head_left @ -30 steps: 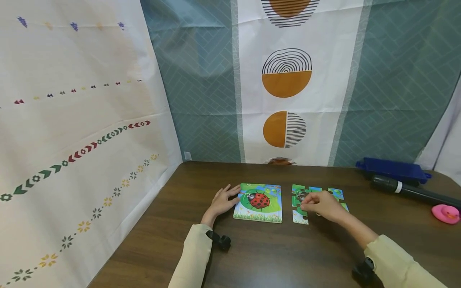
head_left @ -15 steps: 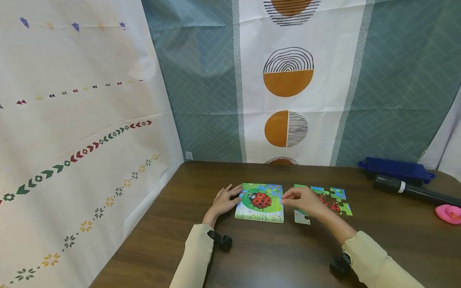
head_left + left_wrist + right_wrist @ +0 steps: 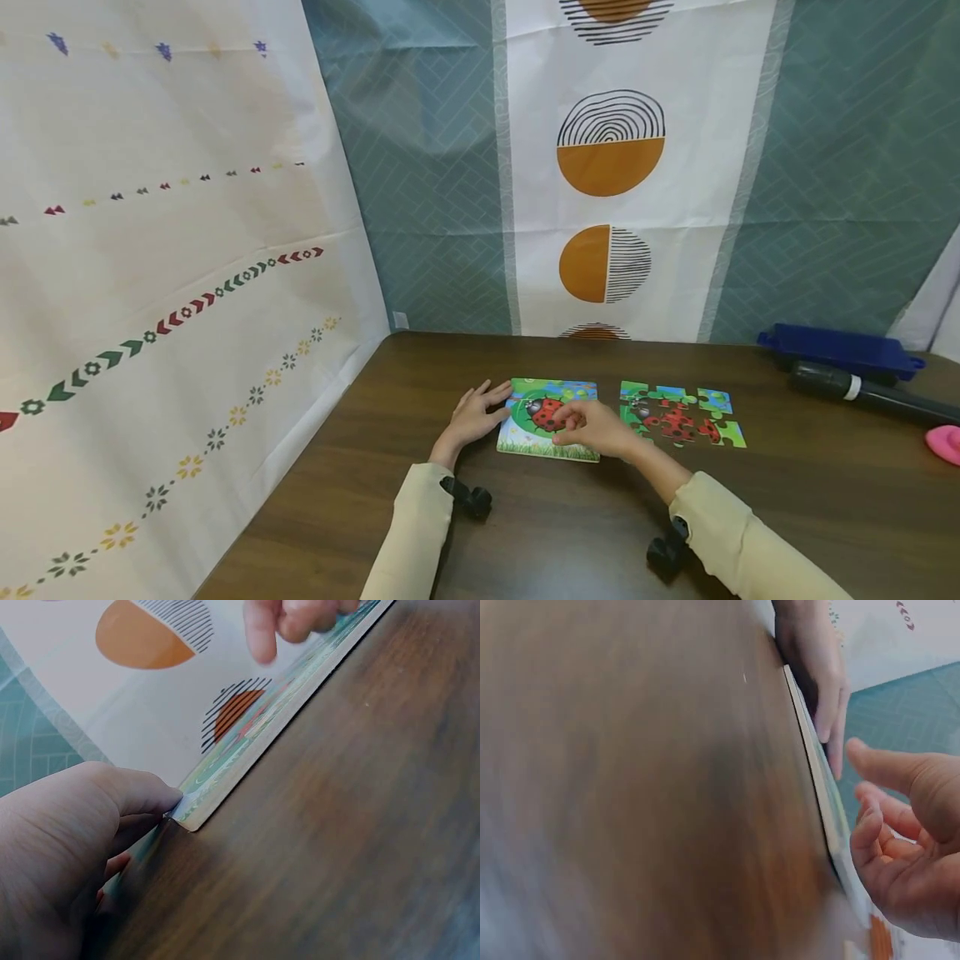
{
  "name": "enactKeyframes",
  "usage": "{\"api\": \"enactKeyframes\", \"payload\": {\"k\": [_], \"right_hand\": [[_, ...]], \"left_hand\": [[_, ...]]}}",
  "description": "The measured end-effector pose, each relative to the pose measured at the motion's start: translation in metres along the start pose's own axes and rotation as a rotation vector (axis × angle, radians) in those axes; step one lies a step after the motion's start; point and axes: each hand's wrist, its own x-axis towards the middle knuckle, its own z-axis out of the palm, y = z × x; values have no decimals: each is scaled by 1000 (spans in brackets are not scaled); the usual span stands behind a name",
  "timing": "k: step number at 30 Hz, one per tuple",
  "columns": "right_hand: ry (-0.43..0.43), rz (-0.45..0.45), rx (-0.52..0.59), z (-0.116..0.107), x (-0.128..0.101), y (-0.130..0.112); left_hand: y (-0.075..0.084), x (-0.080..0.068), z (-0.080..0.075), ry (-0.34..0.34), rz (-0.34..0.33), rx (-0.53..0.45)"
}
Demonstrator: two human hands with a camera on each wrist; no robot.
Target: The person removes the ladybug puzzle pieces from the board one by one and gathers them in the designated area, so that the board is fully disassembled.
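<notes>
A square ladybug puzzle board (image 3: 528, 443) lies flat on the table. My left hand (image 3: 472, 417) rests at its left side, fingers stretched along the edge; in the left wrist view the thumb (image 3: 154, 793) touches the board's corner. Over the right half of the board hovers my right hand (image 3: 600, 429), covering part of the ladybug. In the right wrist view the right hand's thumb and loosely bent fingers (image 3: 866, 832) stand apart, with nothing between them. To the right of the board lie several jigsaw pieces (image 3: 677, 423) with parts of a ladybug; the right wrist overlaps their lower-left side.
At the back right stands a blue tray (image 3: 840, 348), with a black rod (image 3: 892, 398) with a white band in front of it. A pink rubber duck (image 3: 947, 443) sits at the right edge of view. Patterned cloths hang behind and to the left of the wooden table (image 3: 540, 533).
The right hand has moved left from over the jigsaw pieces to over the ladybug board, uncovering the pieces' middle. The left hand has stayed at the board's edge. The head view has shifted slightly.
</notes>
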Motion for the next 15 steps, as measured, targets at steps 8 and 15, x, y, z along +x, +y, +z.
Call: {"api": "enactKeyframes", "payload": {"k": [8,15], "right_hand": [[-4,-4,27,3,2,11],[-23,-19,-16,3,2,12]], "left_hand": [[1,1,1,4,-5,4],[1,1,0,0,-5,0]]}}
